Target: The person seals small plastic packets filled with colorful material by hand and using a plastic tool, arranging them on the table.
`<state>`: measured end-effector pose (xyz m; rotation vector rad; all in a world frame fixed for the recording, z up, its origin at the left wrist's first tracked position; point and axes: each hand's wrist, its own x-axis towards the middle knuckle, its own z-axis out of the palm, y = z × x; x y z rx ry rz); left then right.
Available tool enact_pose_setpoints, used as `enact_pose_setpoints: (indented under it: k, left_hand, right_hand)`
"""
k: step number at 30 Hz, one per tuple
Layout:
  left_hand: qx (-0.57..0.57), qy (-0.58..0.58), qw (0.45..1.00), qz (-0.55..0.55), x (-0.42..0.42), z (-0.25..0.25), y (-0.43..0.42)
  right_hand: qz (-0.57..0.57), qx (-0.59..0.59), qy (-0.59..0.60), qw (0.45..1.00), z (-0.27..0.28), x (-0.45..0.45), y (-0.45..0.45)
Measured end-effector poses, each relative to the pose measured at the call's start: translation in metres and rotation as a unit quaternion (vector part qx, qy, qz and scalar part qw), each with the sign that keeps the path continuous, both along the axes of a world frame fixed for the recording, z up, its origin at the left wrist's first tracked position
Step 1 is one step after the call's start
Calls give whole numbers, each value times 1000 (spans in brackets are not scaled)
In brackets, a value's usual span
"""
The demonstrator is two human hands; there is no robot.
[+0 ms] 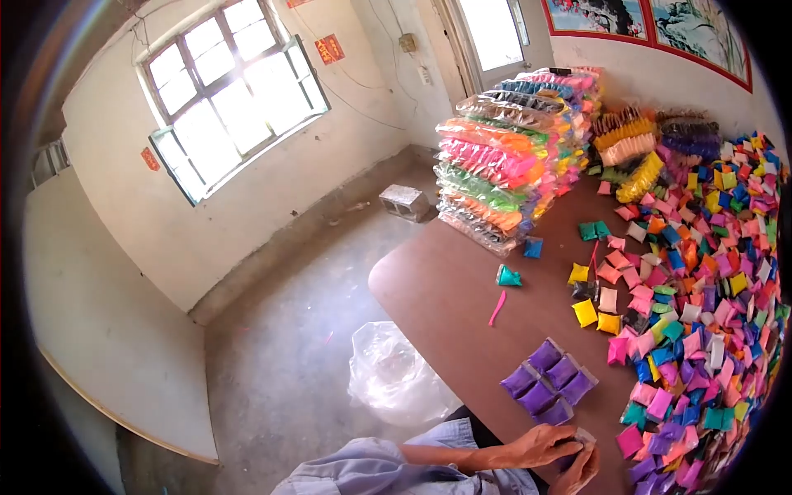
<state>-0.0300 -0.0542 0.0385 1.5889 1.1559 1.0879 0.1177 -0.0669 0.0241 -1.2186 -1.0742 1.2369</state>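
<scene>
At the table's near edge my left hand (538,446) and my right hand (584,472) meet with curled fingers. Between them is a small packet (585,437) whose clear plastic end sticks out; the fingers cover most of it. Just beyond my hands several purple packets (544,396) lie side by side in a tight group on the brown table (445,289). Farther up the table are a pink plastic stick (497,308) and a teal packet (509,276).
A large heap of mixed-colour packets (693,305) covers the table's right side. Clear bags of packets (503,165) are stacked high at the far end. A clear plastic bag (388,371) lies on the floor left of the table, and a concrete block (404,202) stands near the wall.
</scene>
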Motion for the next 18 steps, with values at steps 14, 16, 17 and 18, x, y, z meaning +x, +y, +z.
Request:
enact_pose_setpoints:
  k: [14,16,17,18]
  left_hand:
    - [52,-12,999,4,-1,-39,-2]
    - [-39,-44,998,-3,-14,-32,-6]
    - [-42,-56,998,-2,-20,-30,-7]
    - [-44,-69,997,0,-27,-24,-8]
  right_hand:
    - [-18,95,-153,983,0,-9,7]
    - [-19,82,-158,984,-6,-18,2]
    - [-14,68,-161,985,-10,-22,1]
    - [-17,72,-165,984,-10,-28,-1]
